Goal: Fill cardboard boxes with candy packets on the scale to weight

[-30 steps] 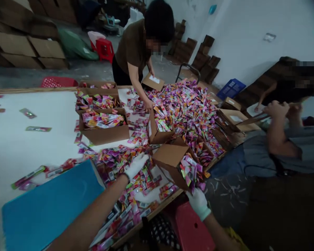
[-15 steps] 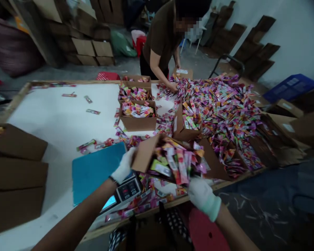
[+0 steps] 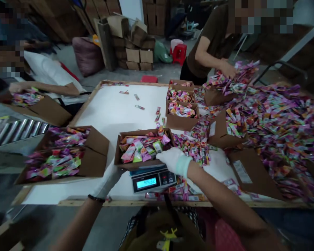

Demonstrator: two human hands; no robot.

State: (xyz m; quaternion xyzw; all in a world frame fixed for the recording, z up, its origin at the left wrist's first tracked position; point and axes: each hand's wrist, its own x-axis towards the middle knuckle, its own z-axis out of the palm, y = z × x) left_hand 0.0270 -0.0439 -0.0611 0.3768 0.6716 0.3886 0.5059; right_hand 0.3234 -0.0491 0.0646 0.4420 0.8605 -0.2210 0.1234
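A cardboard box (image 3: pixel 143 166) full of small colourful packets (image 3: pixel 140 150) sits on the digital scale (image 3: pixel 154 181), whose display is lit. My left hand (image 3: pixel 108 179), in a white glove, grips the box's left side, with its fingertips partly hidden by the wall. My right hand (image 3: pixel 174 158), also gloved, closes over the front right rim, fingertips against the packets inside. The box covers most of the scale's blue platform. To the left stand two packet-filled boxes (image 3: pixel 95 157) side by side.
A large packet heap (image 3: pixel 282 118) covers the right of the white table (image 3: pixel 102 111). Filled boxes (image 3: pixel 181 122) stand beyond the scale. One co-worker (image 3: pixel 211 45) handles packets at the far right; another's arm (image 3: pixel 60 91) reaches into a box beside rollers (image 3: pixel 18 130).
My hands have brought the box leftward onto the scale, and it now sits level. The view has turned left, bringing in a second co-worker. The far co-worker now lifts a bunch of packets.
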